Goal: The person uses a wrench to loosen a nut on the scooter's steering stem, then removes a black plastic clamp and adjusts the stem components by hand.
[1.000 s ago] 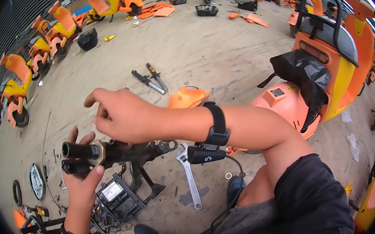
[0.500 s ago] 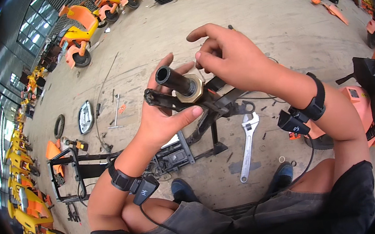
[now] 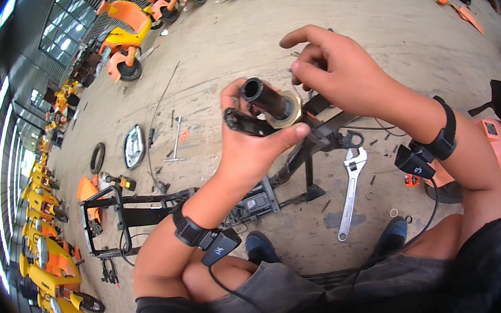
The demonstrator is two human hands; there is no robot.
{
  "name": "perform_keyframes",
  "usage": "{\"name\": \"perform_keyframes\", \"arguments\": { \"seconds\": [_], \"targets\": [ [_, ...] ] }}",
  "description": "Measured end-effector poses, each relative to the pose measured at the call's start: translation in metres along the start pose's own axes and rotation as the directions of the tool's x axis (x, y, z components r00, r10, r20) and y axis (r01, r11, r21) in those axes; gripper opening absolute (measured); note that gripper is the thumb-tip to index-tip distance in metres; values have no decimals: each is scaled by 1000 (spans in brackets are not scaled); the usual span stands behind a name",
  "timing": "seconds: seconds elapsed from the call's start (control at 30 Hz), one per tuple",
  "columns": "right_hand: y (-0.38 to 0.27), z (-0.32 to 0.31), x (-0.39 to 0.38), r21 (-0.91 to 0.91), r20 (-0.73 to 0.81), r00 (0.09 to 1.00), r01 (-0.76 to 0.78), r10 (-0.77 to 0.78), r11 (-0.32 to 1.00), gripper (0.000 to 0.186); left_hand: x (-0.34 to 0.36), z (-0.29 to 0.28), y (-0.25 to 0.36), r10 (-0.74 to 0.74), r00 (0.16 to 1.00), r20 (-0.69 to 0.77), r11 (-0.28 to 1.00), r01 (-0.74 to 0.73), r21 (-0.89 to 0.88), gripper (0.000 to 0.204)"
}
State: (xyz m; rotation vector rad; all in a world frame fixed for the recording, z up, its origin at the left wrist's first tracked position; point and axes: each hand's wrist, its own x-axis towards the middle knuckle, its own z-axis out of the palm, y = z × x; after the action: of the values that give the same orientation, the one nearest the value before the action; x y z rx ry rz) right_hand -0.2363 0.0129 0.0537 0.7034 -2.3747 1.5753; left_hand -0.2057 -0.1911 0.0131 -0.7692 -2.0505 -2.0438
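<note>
My left hand [image 3: 255, 141] is wrapped around the head of a black scooter frame [image 3: 316, 140], its thumb lying along the near side and its fingers curling behind. Out of that head a hollow black steering tube [image 3: 264, 97] sticks up, with a brass-coloured hex nut [image 3: 290, 111] around its base. My right hand [image 3: 329, 65] hovers beyond and to the right of the tube. Its index finger is stretched out and the other fingers are half curled, with nothing visible in them. On the floor between my feet and the frame lies an adjustable wrench [image 3: 348, 201].
The frame's rear rack [image 3: 104, 227] reaches out to the left. Near it are a cordless drill [image 3: 122, 182], a tyre [image 3: 97, 158] and a T-handle wrench [image 3: 177, 141]. Small rings [image 3: 394, 212] lie by my right foot. Yellow and orange scooters [image 3: 126, 32] stand beyond.
My left fingers, spread before, now curl around the frame head. My right hand keeps nearly the same pose. The whole view has shifted, so things appear farther right.
</note>
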Motion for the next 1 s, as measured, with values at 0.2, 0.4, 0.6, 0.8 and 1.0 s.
{"name": "perform_keyframes", "arguments": {
  "seconds": [0.2, 0.4, 0.6, 0.8, 1.0],
  "targets": [
    [-3, 1, -1, -8, 11, 1000, 15, -15, 1000, 36, -1, -12, 8, -56, 987, 149, 995, 68, -78, 94],
    [-2, 1, -1, -19, 15, 1000, 15, -14, 1000, 36, 0, -16, 8, -89, 988, 130, 996, 91, -14, 86],
    [-1, 3, -1, -12, 19, 1000, 3, -3, 1000, 34, -7, -1, 5, -1, 1000, -28, 994, 4, 111, 72],
    [-1, 2, -2, -9, -10, 1000, -13, 13, 1000, 35, -7, 5, 4, -24, 998, -54, 995, 28, 92, 80],
    [-6, 2, -2, -43, 27, 999, -24, 25, 999, 33, 9, -20, 9, -20, 975, 223, 996, -1, 90, 95]
  ]
}}
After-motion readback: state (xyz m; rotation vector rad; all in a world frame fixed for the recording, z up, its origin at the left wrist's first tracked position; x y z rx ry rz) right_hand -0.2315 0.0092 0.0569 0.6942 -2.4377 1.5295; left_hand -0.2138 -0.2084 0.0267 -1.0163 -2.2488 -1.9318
